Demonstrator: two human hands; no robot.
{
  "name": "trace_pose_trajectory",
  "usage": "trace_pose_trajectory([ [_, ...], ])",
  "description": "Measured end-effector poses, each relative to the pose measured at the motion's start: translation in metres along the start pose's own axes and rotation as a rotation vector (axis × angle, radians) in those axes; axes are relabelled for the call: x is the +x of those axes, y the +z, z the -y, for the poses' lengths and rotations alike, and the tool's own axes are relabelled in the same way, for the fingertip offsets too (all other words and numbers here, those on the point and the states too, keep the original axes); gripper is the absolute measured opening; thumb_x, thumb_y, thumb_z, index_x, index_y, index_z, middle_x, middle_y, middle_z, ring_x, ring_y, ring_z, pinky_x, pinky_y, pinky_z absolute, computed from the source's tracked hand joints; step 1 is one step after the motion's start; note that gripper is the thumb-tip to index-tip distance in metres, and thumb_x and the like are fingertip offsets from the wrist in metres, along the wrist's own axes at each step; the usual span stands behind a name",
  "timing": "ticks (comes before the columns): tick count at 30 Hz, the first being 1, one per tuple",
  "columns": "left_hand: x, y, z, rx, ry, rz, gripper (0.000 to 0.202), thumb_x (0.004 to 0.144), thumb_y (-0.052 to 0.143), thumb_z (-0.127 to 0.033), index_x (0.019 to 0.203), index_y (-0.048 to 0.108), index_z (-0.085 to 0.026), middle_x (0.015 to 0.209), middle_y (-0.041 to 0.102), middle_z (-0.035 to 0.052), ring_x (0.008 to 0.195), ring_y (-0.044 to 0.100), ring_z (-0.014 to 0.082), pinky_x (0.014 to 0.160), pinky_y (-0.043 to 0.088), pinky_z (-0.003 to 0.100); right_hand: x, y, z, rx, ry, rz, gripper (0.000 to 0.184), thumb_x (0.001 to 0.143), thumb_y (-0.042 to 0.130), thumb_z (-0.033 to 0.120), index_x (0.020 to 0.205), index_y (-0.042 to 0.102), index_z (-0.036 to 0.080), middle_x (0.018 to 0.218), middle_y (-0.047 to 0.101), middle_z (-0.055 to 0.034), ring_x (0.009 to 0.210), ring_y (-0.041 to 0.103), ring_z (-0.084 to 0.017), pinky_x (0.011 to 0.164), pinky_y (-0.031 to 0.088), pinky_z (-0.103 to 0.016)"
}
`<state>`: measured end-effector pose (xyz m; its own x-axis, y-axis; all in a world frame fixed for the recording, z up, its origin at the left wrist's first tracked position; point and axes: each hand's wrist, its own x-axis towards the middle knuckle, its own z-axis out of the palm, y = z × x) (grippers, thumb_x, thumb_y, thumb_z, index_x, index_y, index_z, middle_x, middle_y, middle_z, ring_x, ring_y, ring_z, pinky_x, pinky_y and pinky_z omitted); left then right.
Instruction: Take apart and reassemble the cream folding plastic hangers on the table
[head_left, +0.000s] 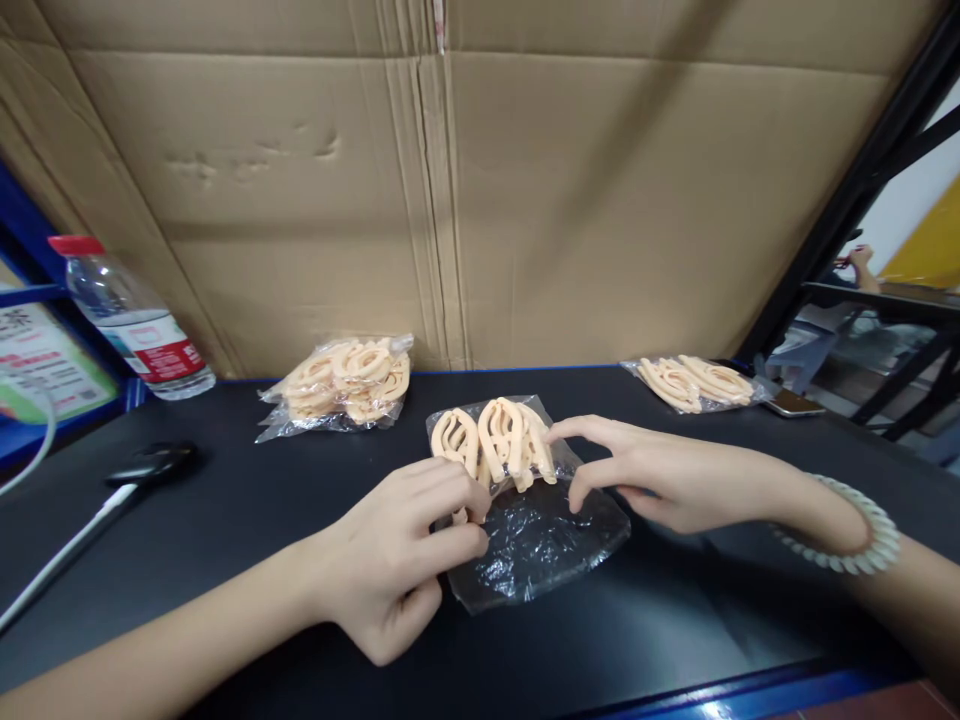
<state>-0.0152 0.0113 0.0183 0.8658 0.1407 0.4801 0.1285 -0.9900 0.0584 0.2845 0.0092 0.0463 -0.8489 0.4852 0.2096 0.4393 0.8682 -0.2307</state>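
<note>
A clear plastic bag (536, 545) lies flat on the black table in front of me, its near part crinkled. Inside its far part sit several peach-coloured curved, arch-shaped pieces (501, 440). My left hand (409, 545) is at the bag's left side, fingers curled over a piece and the plastic; its fingertips are partly hidden. My right hand (660, 475), with a beaded bracelet on the wrist, reaches in from the right with fingers apart. Its index fingertip touches the rightmost pieces, and the thumb rests by the bag's right side.
Filled bags of like pieces (341, 380) are piled at the back left; another filled bag (694, 383) lies back right, beside a phone (793, 403). A water bottle (139, 325) and a black plug on a white cable (154, 463) are left. Cardboard (600, 200) walls the back.
</note>
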Motion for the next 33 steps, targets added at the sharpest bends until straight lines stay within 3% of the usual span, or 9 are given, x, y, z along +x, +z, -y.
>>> trace_pose_trajectory([
  [5,0.000,0.002,0.006,0.056,0.016,0.027,0.018,0.062,0.051,-0.009,0.076,0.053,-0.020,0.080,0.052,0.0067,0.068,0.050,0.0200,0.058,0.043,0.034,-0.003,0.009,-0.008,0.033,0.031,0.050,0.043,0.070,0.060,-0.005,0.098,0.069,0.027,0.143,0.043,-0.0059,0.137,0.038,-0.025,0.110,0.039,-0.043],
  [8,-0.001,0.004,0.009,0.058,-0.004,0.009,0.011,0.068,0.053,-0.010,0.073,0.052,-0.020,0.079,0.052,0.0057,0.068,0.049,0.0187,0.059,0.042,0.033,-0.001,0.013,-0.013,0.120,0.053,0.029,0.020,0.078,0.065,0.006,0.088,0.070,0.022,0.143,0.042,-0.0075,0.130,0.046,-0.024,0.106,0.043,-0.040],
  [11,-0.001,0.005,0.010,0.037,-0.037,-0.033,0.010,0.072,0.056,-0.012,0.069,0.051,-0.020,0.077,0.051,0.0044,0.067,0.049,0.0173,0.059,0.042,0.031,0.002,0.013,-0.019,0.241,0.059,-0.053,0.006,0.083,0.065,0.015,0.081,0.068,0.020,0.134,0.051,-0.0088,0.115,0.057,-0.021,0.097,0.048,-0.036],
  [14,-0.001,0.006,0.010,0.003,-0.035,-0.079,0.020,0.077,0.062,-0.018,0.063,0.047,-0.021,0.074,0.052,0.0037,0.065,0.050,0.0165,0.059,0.043,0.029,0.004,0.013,-0.023,0.320,0.088,-0.151,0.007,0.086,0.064,0.022,0.080,0.066,0.019,0.111,0.066,-0.0082,0.097,0.063,-0.019,0.088,0.050,-0.034],
  [17,0.001,0.009,0.008,-0.059,-0.088,-0.175,0.026,0.082,0.057,-0.012,0.061,0.044,-0.020,0.072,0.055,0.0035,0.064,0.052,0.0148,0.058,0.044,0.028,0.006,0.016,-0.025,0.399,0.198,-0.230,0.013,0.089,0.060,0.028,0.081,0.064,0.018,0.090,0.070,-0.0054,0.082,0.064,-0.017,0.078,0.051,-0.032],
  [23,-0.001,0.018,0.007,-0.218,-0.432,-0.419,0.024,0.086,0.055,-0.009,0.070,0.039,-0.020,0.068,0.055,-0.0016,0.059,0.053,0.0094,0.055,0.045,0.021,0.011,0.032,-0.027,0.448,0.397,-0.407,0.016,0.088,0.058,0.028,0.077,0.059,0.018,0.075,0.066,-0.0020,0.069,0.062,-0.015,0.066,0.049,-0.028],
  [26,-0.003,0.023,0.009,-0.345,-0.580,-0.483,0.017,0.087,0.055,-0.014,0.083,0.040,-0.021,0.088,0.054,0.0010,0.058,0.052,0.0070,0.052,0.047,0.020,0.013,0.042,-0.033,0.435,0.435,-0.501,0.006,0.086,0.058,0.024,0.089,0.054,0.020,0.070,0.064,0.0013,0.064,0.060,-0.015,0.065,0.048,-0.029],
  [30,-0.002,0.024,0.010,-0.232,-0.594,-0.417,0.009,0.085,0.052,-0.010,0.081,0.051,-0.018,0.103,0.048,0.0046,0.065,0.053,0.0075,0.053,0.046,0.019,0.013,0.052,-0.040,0.462,0.479,-0.551,0.030,0.087,0.057,0.025,0.112,0.041,0.024,0.062,0.058,0.0067,0.058,0.058,-0.015,0.060,0.046,-0.028],
  [33,-0.002,0.024,0.010,-0.100,-0.542,-0.322,0.018,0.085,0.046,-0.005,0.075,0.057,-0.017,0.102,0.049,0.0050,0.066,0.053,0.0085,0.052,0.043,0.019,0.013,0.056,-0.043,0.464,0.473,-0.541,0.028,0.089,0.053,0.025,0.112,0.038,0.024,0.061,0.057,0.0073,0.056,0.056,-0.015,0.058,0.044,-0.027],
])
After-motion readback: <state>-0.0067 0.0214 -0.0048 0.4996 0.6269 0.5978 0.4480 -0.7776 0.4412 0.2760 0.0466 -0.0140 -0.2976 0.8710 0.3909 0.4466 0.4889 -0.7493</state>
